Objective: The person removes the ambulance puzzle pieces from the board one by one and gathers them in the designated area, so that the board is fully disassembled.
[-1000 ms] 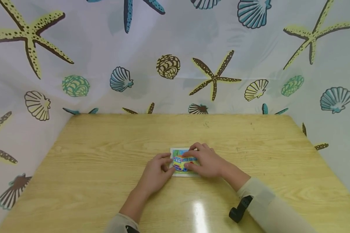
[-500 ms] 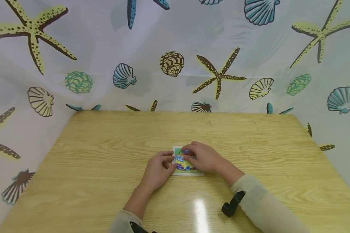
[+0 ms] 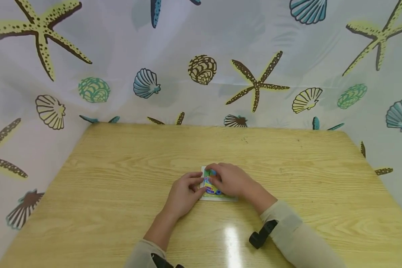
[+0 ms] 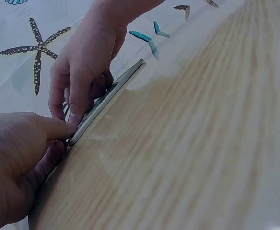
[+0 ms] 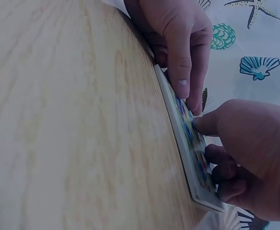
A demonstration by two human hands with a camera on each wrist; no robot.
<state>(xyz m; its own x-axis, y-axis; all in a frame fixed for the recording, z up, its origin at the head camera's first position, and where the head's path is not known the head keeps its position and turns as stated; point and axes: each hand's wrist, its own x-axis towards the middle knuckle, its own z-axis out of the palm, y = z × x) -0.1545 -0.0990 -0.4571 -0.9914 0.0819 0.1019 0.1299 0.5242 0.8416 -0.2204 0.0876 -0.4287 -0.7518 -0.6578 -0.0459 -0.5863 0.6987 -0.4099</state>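
Note:
A small flat picture board (image 3: 219, 198) with a white rim lies on the wooden table between the hands. Its colourful picture shows a cartoon bus (image 3: 214, 190), partly covered by the right hand. My left hand (image 3: 183, 195) holds the board's left edge, thumb nearer me and fingers farther away. From the right, my right hand (image 3: 233, 180) reaches over the picture with bent fingers, thumb and index fingertips on its left part. In the right wrist view the right thumb (image 5: 207, 124) touches the picture surface close to the left fingertips. Whether the right fingertips pinch a separate piece cannot be seen.
The wooden table (image 3: 137, 156) spreads around the board. A white cloth (image 3: 174, 48) printed with shells and starfish rises behind it and on both sides. A black wrist camera (image 3: 262, 234) sits on the right sleeve.
My right hand has moved left across the picture, its thumb and index finger now near the left edge. The left hand stays at that edge. The head view has shifted slightly.

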